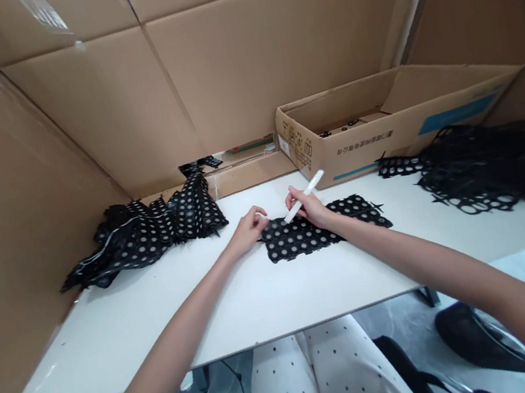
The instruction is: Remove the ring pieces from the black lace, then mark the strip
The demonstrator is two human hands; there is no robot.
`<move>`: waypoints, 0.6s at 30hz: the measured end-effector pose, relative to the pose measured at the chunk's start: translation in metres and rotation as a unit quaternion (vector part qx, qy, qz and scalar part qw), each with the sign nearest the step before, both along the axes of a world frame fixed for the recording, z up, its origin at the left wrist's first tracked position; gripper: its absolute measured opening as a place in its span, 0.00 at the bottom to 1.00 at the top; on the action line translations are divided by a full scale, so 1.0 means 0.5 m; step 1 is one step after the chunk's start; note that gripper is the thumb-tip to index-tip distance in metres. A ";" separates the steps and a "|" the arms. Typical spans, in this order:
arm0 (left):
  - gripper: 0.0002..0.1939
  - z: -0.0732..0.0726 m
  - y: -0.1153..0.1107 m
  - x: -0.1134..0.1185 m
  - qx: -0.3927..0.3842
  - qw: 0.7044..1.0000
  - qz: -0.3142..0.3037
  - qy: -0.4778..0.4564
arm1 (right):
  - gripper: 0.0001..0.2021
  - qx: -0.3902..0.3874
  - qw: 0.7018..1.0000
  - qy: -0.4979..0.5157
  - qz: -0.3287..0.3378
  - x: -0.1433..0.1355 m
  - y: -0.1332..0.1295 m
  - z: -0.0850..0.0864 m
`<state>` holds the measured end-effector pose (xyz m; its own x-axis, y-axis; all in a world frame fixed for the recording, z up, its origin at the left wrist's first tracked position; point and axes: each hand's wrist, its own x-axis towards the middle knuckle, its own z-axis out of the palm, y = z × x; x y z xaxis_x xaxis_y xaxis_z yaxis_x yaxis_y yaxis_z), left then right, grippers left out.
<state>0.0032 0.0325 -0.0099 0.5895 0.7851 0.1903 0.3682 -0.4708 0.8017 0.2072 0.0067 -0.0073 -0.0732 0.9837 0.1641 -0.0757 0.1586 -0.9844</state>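
A flat black fabric piece (294, 241) with rows of pale round spots or holes lies on the white table in front of me. My left hand (250, 226) is at its left corner, fingers curled in on the edge; the exact grip is small to see. In my right hand (311, 207) is a slim white pen-shaped tool (309, 190), held like a pen. Its lower tip points at the fabric's upper left part. My right hand and forearm cover some of the fabric's middle.
A heap of similar black dotted fabric (149, 234) lies at the left. An open cardboard box (382, 134) stands at the back right, with small black bits inside. Black netted scraps (486, 161) pile up at the right. Cardboard walls (270, 56) enclose the white table (280, 306).
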 end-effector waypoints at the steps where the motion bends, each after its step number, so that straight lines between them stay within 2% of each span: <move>1: 0.11 -0.001 0.003 0.000 -0.031 0.999 -0.007 -0.023 | 0.27 0.009 1.000 -0.008 -0.003 0.001 -0.002 0.000; 3: 0.12 -0.003 0.006 -0.001 -0.072 0.996 -0.023 -0.051 | 0.26 0.025 1.000 -0.019 -0.004 0.000 -0.003 0.002; 7: 0.13 -0.001 0.006 -0.002 -0.082 0.994 -0.036 -0.065 | 0.21 0.030 0.999 -0.019 0.007 0.000 -0.004 0.002; 13: 0.15 -0.002 0.013 0.002 -0.162 0.976 -0.030 -0.143 | 0.07 0.039 0.996 -0.010 0.079 0.005 -0.012 0.006; 18: 0.15 -0.007 0.016 0.003 -0.155 0.976 -0.011 -0.153 | 0.02 0.052 0.996 -0.030 0.062 0.003 -0.017 0.011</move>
